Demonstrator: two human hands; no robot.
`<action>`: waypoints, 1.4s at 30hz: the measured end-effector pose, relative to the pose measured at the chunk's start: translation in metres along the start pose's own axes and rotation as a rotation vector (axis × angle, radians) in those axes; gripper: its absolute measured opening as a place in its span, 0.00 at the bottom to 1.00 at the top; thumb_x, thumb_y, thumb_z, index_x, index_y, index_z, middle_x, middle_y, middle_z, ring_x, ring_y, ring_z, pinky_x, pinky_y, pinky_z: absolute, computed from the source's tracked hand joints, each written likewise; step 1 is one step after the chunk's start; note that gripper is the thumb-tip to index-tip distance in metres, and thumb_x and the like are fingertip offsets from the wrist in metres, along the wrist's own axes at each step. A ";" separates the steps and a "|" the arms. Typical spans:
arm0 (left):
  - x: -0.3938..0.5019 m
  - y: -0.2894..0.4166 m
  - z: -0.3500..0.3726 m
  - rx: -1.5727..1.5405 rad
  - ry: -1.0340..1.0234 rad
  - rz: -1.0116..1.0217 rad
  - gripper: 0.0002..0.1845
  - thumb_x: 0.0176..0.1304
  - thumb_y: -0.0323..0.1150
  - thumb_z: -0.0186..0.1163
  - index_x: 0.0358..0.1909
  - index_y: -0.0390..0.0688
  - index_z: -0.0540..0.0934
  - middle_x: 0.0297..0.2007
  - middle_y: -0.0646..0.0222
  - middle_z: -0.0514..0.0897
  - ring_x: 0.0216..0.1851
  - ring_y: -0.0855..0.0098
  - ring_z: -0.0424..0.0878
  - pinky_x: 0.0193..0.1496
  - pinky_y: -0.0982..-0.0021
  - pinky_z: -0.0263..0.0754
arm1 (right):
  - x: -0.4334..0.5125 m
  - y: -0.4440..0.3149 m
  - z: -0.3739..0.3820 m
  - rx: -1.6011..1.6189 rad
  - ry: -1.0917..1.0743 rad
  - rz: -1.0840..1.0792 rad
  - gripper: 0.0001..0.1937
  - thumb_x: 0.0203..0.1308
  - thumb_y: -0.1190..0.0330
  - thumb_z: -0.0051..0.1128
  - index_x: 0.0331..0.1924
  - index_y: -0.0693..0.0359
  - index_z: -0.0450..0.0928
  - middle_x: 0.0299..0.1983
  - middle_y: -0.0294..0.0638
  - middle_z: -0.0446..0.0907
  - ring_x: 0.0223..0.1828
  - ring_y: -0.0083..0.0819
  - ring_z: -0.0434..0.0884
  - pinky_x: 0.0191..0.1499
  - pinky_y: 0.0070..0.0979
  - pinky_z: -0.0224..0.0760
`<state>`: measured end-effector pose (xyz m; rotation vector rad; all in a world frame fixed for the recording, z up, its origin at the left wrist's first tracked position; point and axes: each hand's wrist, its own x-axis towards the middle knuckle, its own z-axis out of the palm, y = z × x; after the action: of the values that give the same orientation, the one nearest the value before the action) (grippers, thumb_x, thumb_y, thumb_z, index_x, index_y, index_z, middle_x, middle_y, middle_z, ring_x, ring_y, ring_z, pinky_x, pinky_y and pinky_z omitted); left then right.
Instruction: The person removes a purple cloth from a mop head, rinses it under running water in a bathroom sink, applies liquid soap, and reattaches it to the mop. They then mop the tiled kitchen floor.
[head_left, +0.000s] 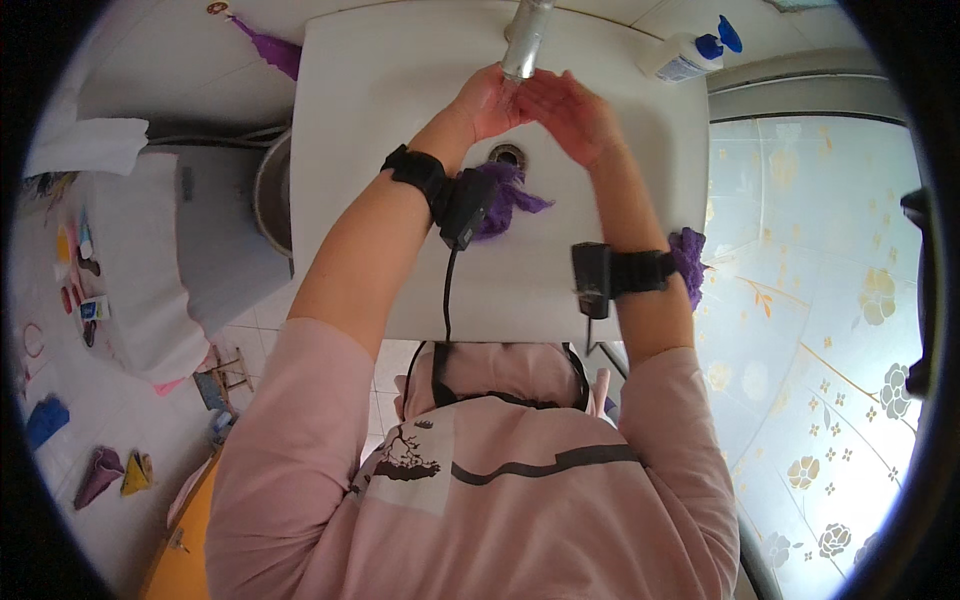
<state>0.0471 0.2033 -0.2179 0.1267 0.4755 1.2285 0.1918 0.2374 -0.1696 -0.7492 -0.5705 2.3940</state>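
Under the metal faucet (525, 41) at the back of a white sink (360, 285), both hands are held close together. My left hand (487, 101) is cupped beneath the spout, where some water seems to run onto it. My right hand (574, 112) lies with its extended fingers against or beside the left palm; the exact contact is unclear. Neither hand holds an object. A purple cloth (506, 202) lies in the sink just in front of the drain (508, 155), partly behind the black device strapped to my left wrist. A similar device sits on my right forearm.
A pump bottle (679, 60) stands at the sink's back right corner. Another purple cloth (688, 266) hangs on the right edge. Left of the sink are a metal basin (276, 195) and a white cloth cover (142, 277). A flower-patterned translucent panel (795, 300) stands at the right.
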 end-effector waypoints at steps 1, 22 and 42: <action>0.004 -0.004 0.005 0.178 0.104 0.007 0.12 0.61 0.37 0.46 0.37 0.37 0.71 0.30 0.65 0.78 0.31 0.69 0.77 0.36 0.69 0.73 | -0.008 -0.017 -0.006 -0.083 -0.072 -0.001 0.23 0.64 0.59 0.34 0.54 0.73 0.61 0.54 0.54 0.66 0.58 0.42 0.64 0.61 0.36 0.54; -0.072 -0.016 -0.048 1.508 0.683 0.076 0.12 0.57 0.36 0.47 0.37 0.39 0.74 0.33 0.58 0.78 0.36 0.60 0.76 0.40 0.64 0.69 | 0.003 0.088 -0.045 -1.309 0.106 -0.184 0.16 0.48 0.63 0.59 0.40 0.62 0.72 0.28 0.46 0.77 0.30 0.41 0.77 0.34 0.28 0.69; -0.031 -0.038 -0.018 -0.110 0.521 0.300 0.15 0.60 0.45 0.47 0.39 0.45 0.72 0.33 0.66 0.75 0.33 0.69 0.74 0.34 0.66 0.71 | 0.037 0.062 0.032 -1.344 0.383 -0.569 0.11 0.48 0.65 0.55 0.22 0.65 0.75 0.18 0.48 0.75 0.20 0.46 0.76 0.24 0.32 0.67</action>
<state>0.0649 0.1584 -0.2385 -0.2313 0.8606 1.5841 0.1232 0.2066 -0.1922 -1.2601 -1.9186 1.0609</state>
